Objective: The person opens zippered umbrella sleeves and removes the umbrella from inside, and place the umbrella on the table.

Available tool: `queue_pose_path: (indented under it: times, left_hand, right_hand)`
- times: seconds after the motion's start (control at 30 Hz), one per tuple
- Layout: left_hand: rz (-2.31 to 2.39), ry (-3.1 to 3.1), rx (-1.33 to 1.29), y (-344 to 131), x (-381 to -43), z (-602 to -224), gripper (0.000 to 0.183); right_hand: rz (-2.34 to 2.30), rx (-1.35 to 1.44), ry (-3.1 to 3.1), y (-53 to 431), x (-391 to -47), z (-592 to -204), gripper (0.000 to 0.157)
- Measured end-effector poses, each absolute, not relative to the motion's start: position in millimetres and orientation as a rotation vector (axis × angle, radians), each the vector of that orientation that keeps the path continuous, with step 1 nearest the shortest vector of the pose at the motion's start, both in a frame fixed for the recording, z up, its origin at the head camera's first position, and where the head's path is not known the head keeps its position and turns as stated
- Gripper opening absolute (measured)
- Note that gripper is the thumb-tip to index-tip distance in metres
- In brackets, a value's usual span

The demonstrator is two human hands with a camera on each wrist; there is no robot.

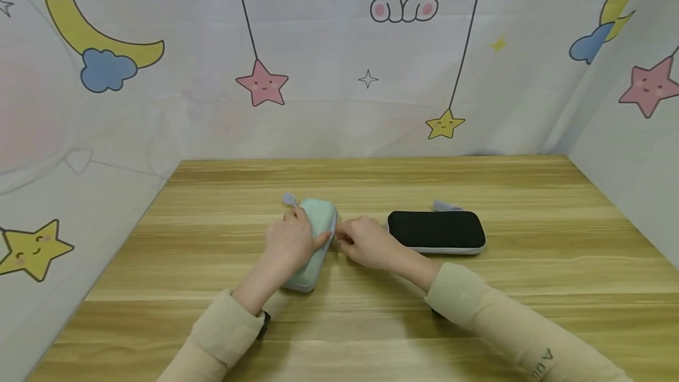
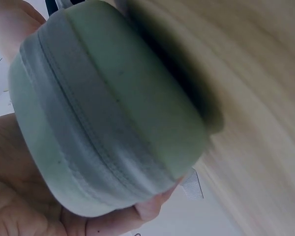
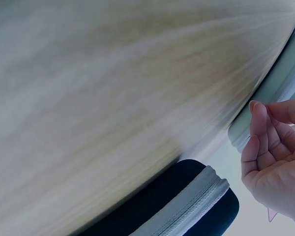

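A mint-green zip case (image 1: 319, 217) stands on its edge or side on the table, slanting away from me, its pale zip band (image 2: 88, 113) running along the side. My left hand (image 1: 289, 239) grips it from the left, thumb across the near face. On its right side, my right hand (image 1: 366, 243) has thumb and index fingertip pinched together right at the zip; the small zipper pull is mostly hidden by the fingers. In the right wrist view the other fingers of the right hand (image 3: 275, 157) are curled beneath.
A black zip case (image 1: 436, 231) with a pale zip edge lies to the right, a grey loop tab (image 1: 447, 206) behind it. Another grey tab (image 1: 289, 198) sticks out at the green case's far end. The wood-grain table (image 1: 371, 323) ends at a printed curtain (image 1: 329, 128).
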State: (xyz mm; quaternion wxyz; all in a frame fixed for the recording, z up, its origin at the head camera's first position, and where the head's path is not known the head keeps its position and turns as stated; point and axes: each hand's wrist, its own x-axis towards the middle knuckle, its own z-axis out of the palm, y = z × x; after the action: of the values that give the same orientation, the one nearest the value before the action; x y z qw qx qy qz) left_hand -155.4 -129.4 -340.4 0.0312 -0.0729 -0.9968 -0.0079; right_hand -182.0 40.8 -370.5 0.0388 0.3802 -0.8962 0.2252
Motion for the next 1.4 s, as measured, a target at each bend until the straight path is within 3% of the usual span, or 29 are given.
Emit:
queue_pose_path:
  times: [1.23, 1.4]
  left_hand:
    - [-0.065, -3.036, -0.236, -129.5, -155.3, -344.2, 0.065]
    - [-0.065, -3.059, -0.226, -128.7, -156.4, -343.7, 0.071]
  right_hand:
    - [0.696, 1.18, -2.756, 41.8, -178.6, -369.4, 0.02]
    - [0.691, 1.17, -2.756, 42.3, -178.0, -369.0, 0.021]
